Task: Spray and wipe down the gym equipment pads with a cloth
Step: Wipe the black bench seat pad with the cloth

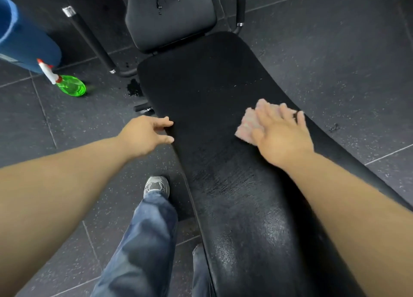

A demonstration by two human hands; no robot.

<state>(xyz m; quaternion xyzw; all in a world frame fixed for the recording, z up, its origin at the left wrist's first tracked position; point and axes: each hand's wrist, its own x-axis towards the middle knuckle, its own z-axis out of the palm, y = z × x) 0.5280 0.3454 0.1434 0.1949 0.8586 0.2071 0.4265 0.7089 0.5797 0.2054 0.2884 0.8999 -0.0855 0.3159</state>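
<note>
Both hands are on the bench. The right hand [279,135] lies flat with its fingers spread and straight, pressing a pale pink cloth [244,126] onto the right half of the long pad; hand and cloth are smeared by motion blur. The left hand [148,131] reaches to the pad's left edge with its fingers loosely bent and its thumb and fingertips touching the rim. It holds nothing, and I cannot tell whether it is bracing or only resting.

Dark speckled rubber floor tiles [335,50] with pale seams fill the surroundings. The long black pad [212,84] runs from the lower right up toward the middle. Its near part shines wet and streaked, while the far part looks matte. A large blue cylinder [26,48] stands at the upper left edge. Beyond the long pad's far end, just apart from it, sits a smaller grey-black pad [169,28] with drops and thin runs of liquid near its top. A leg in blue jeans [143,240] stands left of the bench. A black bar [89,39] with a chrome end cap slants across the floor beside the smaller pad.

The green spray bottle [70,86], with its white and red trigger head, stands on the floor near the blue cylinder, well apart from both hands. A grey sneaker [156,186] is planted just beside the pad's left edge. A small dark wet patch [134,88] marks the floor between the bottle and the bench.
</note>
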